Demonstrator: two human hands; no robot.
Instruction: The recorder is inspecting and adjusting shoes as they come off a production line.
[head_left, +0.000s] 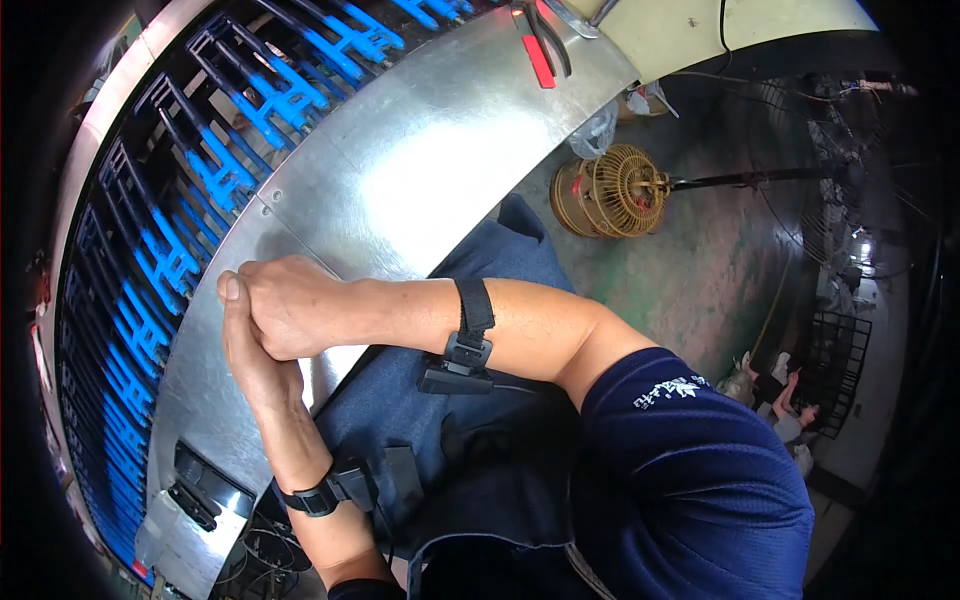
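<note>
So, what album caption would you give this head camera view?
Left hand and right hand held together over a shiny metal worktop, beside rows of blue-and-black forked parts.

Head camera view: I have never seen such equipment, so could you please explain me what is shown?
There is no robot: a person works bare-handed. A wide fisheye camera on their head looks down, so straight edges bend. The left hand and right hand press together over a metal tabletop; whether anything is between them is hidden. Pliers lie at the far end, and a dark flat device, perhaps a phone, lies near. Beyond the edge stand rows of blue and black forks, seemingly for bicycles.
</note>
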